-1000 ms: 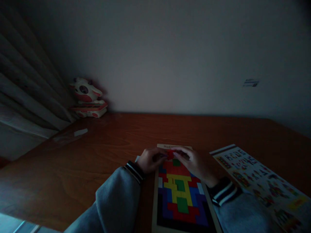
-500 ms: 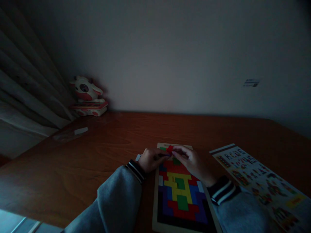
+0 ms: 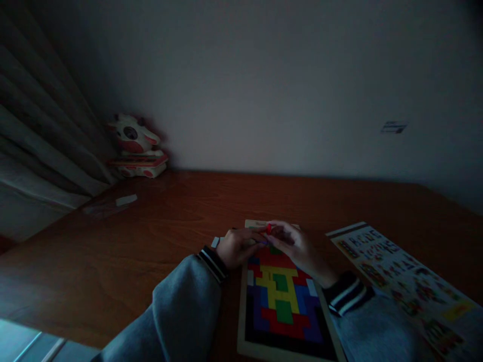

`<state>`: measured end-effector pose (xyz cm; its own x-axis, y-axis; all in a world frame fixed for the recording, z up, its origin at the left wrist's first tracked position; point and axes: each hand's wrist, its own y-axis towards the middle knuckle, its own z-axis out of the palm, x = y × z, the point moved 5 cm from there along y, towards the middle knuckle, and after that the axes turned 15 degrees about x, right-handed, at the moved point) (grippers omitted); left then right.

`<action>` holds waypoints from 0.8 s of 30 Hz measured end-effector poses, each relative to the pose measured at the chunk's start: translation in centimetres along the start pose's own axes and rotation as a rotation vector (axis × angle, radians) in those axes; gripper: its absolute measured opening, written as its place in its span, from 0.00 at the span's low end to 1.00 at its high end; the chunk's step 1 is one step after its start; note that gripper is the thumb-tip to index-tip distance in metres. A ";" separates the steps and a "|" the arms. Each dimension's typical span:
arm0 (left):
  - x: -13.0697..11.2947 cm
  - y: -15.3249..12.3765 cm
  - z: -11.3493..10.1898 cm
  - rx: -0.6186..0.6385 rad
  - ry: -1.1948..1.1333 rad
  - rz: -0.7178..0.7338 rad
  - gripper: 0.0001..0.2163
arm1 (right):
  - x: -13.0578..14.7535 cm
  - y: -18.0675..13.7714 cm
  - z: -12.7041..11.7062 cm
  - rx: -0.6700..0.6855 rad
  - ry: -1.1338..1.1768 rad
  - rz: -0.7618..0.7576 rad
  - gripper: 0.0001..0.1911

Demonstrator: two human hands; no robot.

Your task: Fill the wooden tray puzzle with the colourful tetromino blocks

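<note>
A small red puzzle piece [image 3: 269,229] is pinched between the fingertips of both hands over the far end of a wooden puzzle board [image 3: 241,332]. My left hand [image 3: 238,246] reaches in from the left, its fingers closed at the piece. From the right, my right hand [image 3: 296,247] has thumb and fingers curled round the other side of it. Something purple shows below the fingertips; I cannot tell what it is. On the board, coloured blocks fit together, among them a green block [image 3: 284,311] and yellow ones. The hands hide part of the board's far end.
A printed pattern sheet [image 3: 400,274] lies to the right of the board. White pieces [image 3: 215,242] sit beside my left wrist. A cow-shaped toy [image 3: 138,146] stands at the back left by the curtain [image 3: 33,136], with a white strip [image 3: 126,200] nearer me.
The red piece has been turned in the fingers and now shows a narrower side. Both hands stay over the board's far end, with the right fingers slightly raised.
</note>
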<state>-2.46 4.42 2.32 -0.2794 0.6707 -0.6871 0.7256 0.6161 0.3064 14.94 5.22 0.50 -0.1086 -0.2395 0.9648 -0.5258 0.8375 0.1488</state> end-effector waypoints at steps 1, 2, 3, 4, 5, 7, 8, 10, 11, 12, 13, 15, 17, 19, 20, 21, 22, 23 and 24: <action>-0.1 0.0 0.2 0.024 0.003 0.000 0.07 | -0.2 0.0 -0.1 -0.013 0.012 0.004 0.18; -0.2 0.1 0.4 0.047 0.004 0.001 0.07 | -0.4 0.1 -0.3 -0.032 0.012 0.011 0.18; -0.3 0.1 0.6 0.066 0.005 0.000 0.07 | -0.6 0.1 -0.5 -0.051 0.001 0.018 0.18; -0.4 0.2 0.7 0.079 0.007 -0.006 0.07 | -0.7 0.1 -0.7 -0.073 -0.016 0.022 0.17; -0.4 0.2 0.7 0.079 0.012 -0.017 0.07 | -0.7 0.1 -1.0 -0.096 -0.039 0.027 0.16; -0.4 0.3 0.5 0.056 0.025 -0.041 0.08 | -0.7 0.0 -1.5 -0.147 -0.084 0.044 0.15; -0.4 0.3 0.4 0.035 0.027 -0.054 0.08 | -0.7 -0.1 -1.7 -0.175 -0.102 0.059 0.15; -0.1 0.3 0.1 -0.012 0.026 -0.074 0.08 | -0.6 -0.2 -2.2 -0.224 -0.124 0.092 0.16; 0.1 0.3 0.0 -0.036 0.029 -0.083 0.08 | -0.5 -0.2 -2.3 -0.235 -0.125 0.104 0.16; 0.4 0.3 -0.1 -0.058 0.038 -0.092 0.07 | -0.4 -0.2 -2.3 -0.240 -0.127 0.108 0.16; 0.6 0.2 -0.1 -0.082 0.052 -0.103 0.07 | -0.4 -0.1 -2.4 -0.239 -0.135 0.108 0.16; 1.0 0.2 -0.1 -0.104 0.084 -0.126 0.07 | -0.4 0.1 -2.4 -0.213 -0.186 0.101 0.15; 1.2 0.1 -0.1 -0.106 0.112 -0.145 0.07 | -0.5 0.5 -2.2 -0.164 -0.264 0.090 0.13; 1.1 0.2 0.0 -0.087 0.137 -0.154 0.06 | -0.6 0.8 -2.0 -0.111 -0.328 0.066 0.12; 1.1 0.2 0.0 -0.076 0.150 -0.154 0.06 | -0.6 0.9 -1.8 -0.093 -0.344 0.049 0.12; 1.0 0.2 0.1 -0.066 0.164 -0.153 0.06 | -0.6 0.9 -1.7 -0.084 -0.346 0.032 0.11; 0.9 0.3 0.1 -0.059 0.177 -0.154 0.06 | -0.7 1.0 -1.5 -0.080 -0.338 0.019 0.11; 0.8 0.3 0.1 -0.059 0.187 -0.157 0.06 | -0.7 1.0 -1.4 -0.081 -0.324 0.010 0.11; 0.8 0.3 0.0 -0.066 0.196 -0.161 0.06 | -0.8 1.0 -1.4 -0.087 -0.309 0.004 0.11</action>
<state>-2.48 5.12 1.87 -0.5093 0.6248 -0.5918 0.6212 0.7428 0.2497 15.65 6.92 0.19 -0.3686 -0.3630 0.8558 -0.4522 0.8744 0.1761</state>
